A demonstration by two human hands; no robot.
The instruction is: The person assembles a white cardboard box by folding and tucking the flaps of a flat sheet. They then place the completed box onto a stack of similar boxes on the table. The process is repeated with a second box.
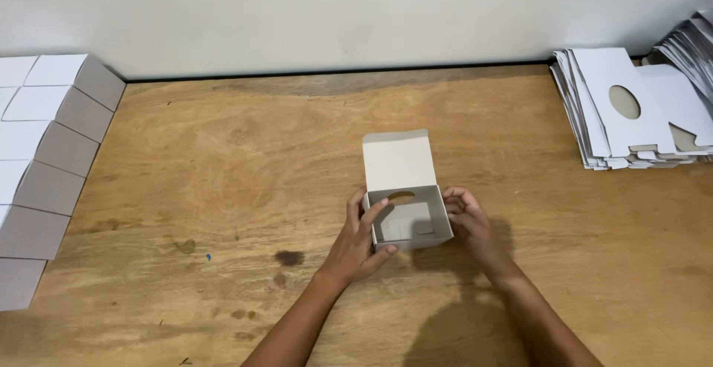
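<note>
A small grey-white cardboard box [409,218] stands on the wooden table [223,174], its lid flap raised toward the far side and its inside showing. An oval cut-out shows in its far wall. My left hand [362,239] grips the box's left wall, fingers over the rim. The box's right wall is held by my right hand [470,222], with the fingertips at the upper right corner.
A row of folded grey-white boxes [41,166] lines the table's left edge. A stack of flat box blanks with oval holes [631,111] lies at the far right. A pale wall runs along the table's far side.
</note>
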